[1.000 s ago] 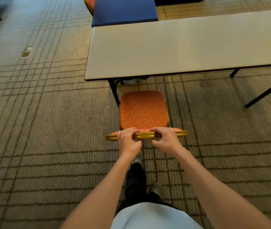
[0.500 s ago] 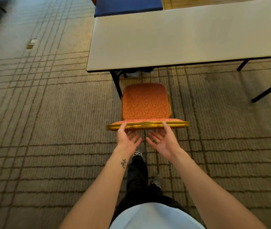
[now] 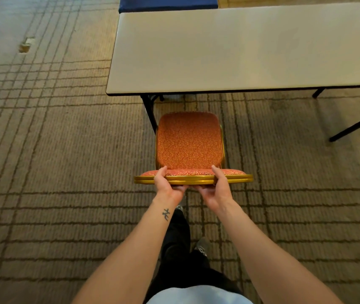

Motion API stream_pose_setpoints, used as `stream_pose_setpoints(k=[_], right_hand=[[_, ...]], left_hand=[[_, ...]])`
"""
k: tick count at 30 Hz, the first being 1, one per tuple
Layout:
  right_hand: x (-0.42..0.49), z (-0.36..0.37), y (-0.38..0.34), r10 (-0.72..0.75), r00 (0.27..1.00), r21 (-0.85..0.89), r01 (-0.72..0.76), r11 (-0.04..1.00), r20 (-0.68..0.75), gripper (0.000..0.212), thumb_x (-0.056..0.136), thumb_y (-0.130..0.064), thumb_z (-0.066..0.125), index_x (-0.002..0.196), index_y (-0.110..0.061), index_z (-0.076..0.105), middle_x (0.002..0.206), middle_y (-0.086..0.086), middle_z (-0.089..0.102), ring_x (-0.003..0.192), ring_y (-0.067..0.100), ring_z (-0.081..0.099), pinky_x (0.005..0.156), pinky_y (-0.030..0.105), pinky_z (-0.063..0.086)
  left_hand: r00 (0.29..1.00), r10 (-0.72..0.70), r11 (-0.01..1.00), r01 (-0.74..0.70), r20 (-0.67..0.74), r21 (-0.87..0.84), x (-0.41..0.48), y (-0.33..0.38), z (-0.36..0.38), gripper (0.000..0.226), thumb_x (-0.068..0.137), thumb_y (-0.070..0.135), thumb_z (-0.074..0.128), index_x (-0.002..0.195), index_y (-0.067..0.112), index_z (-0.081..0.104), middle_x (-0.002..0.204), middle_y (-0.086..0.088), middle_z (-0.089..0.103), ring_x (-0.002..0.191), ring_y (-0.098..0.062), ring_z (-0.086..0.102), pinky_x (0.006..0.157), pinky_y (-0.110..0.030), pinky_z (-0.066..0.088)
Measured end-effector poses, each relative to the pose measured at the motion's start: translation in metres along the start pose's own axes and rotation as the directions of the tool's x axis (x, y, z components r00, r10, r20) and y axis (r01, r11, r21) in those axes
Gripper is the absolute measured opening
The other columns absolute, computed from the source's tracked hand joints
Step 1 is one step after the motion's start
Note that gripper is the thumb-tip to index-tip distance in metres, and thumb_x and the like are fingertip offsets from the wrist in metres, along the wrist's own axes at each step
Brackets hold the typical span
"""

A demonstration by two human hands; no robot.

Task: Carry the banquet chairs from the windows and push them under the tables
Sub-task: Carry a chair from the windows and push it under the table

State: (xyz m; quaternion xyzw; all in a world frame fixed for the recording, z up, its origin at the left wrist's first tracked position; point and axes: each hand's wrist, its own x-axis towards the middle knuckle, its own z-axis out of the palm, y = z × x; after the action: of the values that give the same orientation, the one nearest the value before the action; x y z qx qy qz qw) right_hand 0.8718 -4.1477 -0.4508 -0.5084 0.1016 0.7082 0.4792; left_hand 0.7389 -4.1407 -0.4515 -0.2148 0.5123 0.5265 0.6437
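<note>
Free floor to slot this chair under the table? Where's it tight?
Open carpet runs along the table edge between the chair and the right-hand black legs. There is wide bare carpet left of the table too. Tight spot: the left table leg sits right by the seat's left front corner.

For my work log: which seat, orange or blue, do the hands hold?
The orange chair: left hand and right hand grip its gold back rail, this side of the table. The blue seat lies beyond the table, untouched.
</note>
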Motion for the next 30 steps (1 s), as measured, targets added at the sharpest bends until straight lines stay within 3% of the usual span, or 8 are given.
stream_pose_setpoints(k=[4, 8, 12, 19, 25, 30], right_hand=[[0.011, 0.008, -0.008, 0.019, 0.999, 0.007, -0.019, 1.0, -0.039, 0.051, 0.088, -0.009, 0.066, 0.136, 0.003, 0.051, 0.129, 0.025, 0.065, 0.12, 0.04, 0.064, 0.102, 0.051, 0.054], [0.027, 0.024, -0.016, 0.028, 0.999, 0.001, -0.028, 1.0, -0.038, 0.05, 0.087, -0.008, 0.063, 0.134, 0.004, 0.051, 0.132, 0.027, 0.063, 0.12, 0.039, 0.064, 0.102, 0.05, 0.054], [0.053, 0.049, -0.029, 0.008, 0.999, -0.013, -0.008, 1.0, -0.034, 0.05, 0.087, -0.01, 0.064, 0.133, 0.004, 0.053, 0.132, 0.028, 0.063, 0.119, 0.04, 0.065, 0.101, 0.053, 0.054], [0.095, 0.101, -0.059, -0.001, 1.0, 0.018, 0.001, 1.0, -0.012, 0.051, 0.087, -0.012, 0.063, 0.134, 0.005, 0.051, 0.131, 0.028, 0.062, 0.12, 0.041, 0.064, 0.089, 0.05, 0.06], [0.128, 0.147, -0.082, 0.006, 1.0, 0.024, -0.006, 1.0, 0.012, 0.036, 0.089, -0.011, 0.061, 0.123, -0.001, 0.053, 0.114, 0.024, 0.063, 0.113, 0.038, 0.066, 0.083, 0.047, 0.062], [0.161, 0.183, -0.108, 0.003, 1.0, 0.028, -0.003, 1.0, 0.007, 0.026, 0.09, -0.009, 0.059, 0.115, -0.002, 0.053, 0.107, 0.021, 0.063, 0.103, 0.035, 0.066, 0.086, 0.049, 0.061]], left_hand=[[0.999, 0.03, 1.0, -0.03, -0.012, 0.007, 0.013, 0.001, 0.014, 0.03, 0.093, 0.025, 0.055, 0.115, 0.004, 0.059, 0.117, -0.025, 0.065, 0.108, -0.044, 0.065, 0.1, -0.061, 0.051], [0.999, 0.046, 0.999, -0.046, -0.024, 0.009, 0.021, 0.013, 0.03, 0.026, 0.09, 0.018, 0.052, 0.109, 0.003, 0.06, 0.117, -0.026, 0.065, 0.109, -0.044, 0.064, 0.093, -0.058, 0.055], [0.999, 0.045, 0.999, -0.044, -0.02, 0.011, 0.038, 0.032, 0.06, 0.018, 0.09, 0.016, 0.05, 0.097, 0.004, 0.06, 0.103, -0.022, 0.065, 0.096, -0.04, 0.065, 0.089, -0.055, 0.055], [0.998, 0.056, 0.997, -0.057, 0.014, 0.046, 0.081, 0.066, 0.113, 0.024, 0.089, 0.019, 0.049, 0.108, 0.005, 0.056, 0.115, -0.023, 0.06, 0.109, -0.043, 0.06, 0.106, -0.061, 0.047], [0.995, 0.098, 0.993, -0.098, 0.004, 0.058, 0.112, 0.095, 0.157, 0.02, 0.09, 0.021, 0.049, 0.103, 0.007, 0.055, 0.113, -0.022, 0.06, 0.1, -0.04, 0.062, 0.095, -0.057, 0.053], [0.996, 0.087, 0.995, -0.088, 0.014, 0.043, 0.136, 0.115, 0.198, 0.018, 0.093, 0.022, 0.048, 0.101, 0.008, 0.056, 0.115, -0.024, 0.062, 0.107, -0.043, 0.062, 0.104, -0.063, 0.047]])
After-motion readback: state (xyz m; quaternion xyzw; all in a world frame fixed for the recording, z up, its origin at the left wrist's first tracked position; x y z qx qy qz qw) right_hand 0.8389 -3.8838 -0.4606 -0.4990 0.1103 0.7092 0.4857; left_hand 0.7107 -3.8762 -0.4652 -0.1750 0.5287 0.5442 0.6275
